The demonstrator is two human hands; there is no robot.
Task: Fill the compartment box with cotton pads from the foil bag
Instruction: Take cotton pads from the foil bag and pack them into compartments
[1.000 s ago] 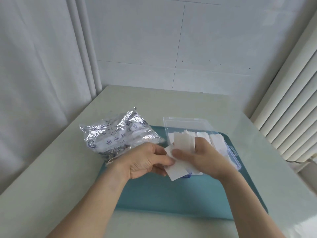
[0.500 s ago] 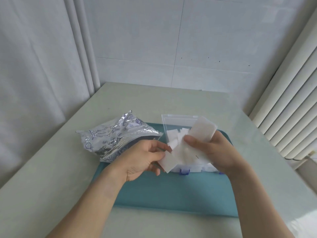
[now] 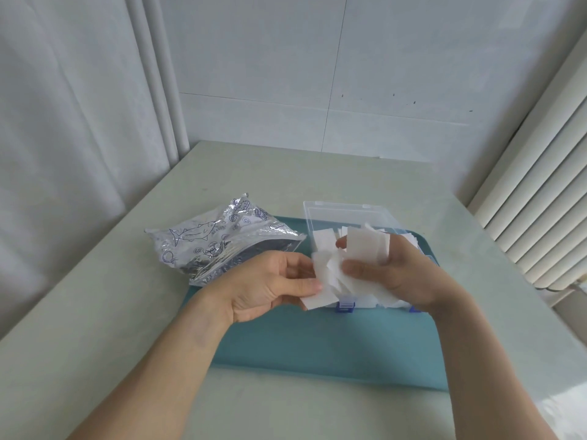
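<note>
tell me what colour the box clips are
Blue; the clips show on the clear box front in the head view.

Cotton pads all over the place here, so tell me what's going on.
A person is sorting a bunch of white cotton pads over the clear compartment box, which sits open on a teal mat. The left hand pinches a pad at the bunch's edge; the right hand grips the rest. The foil bag lies open beside the box.
</note>
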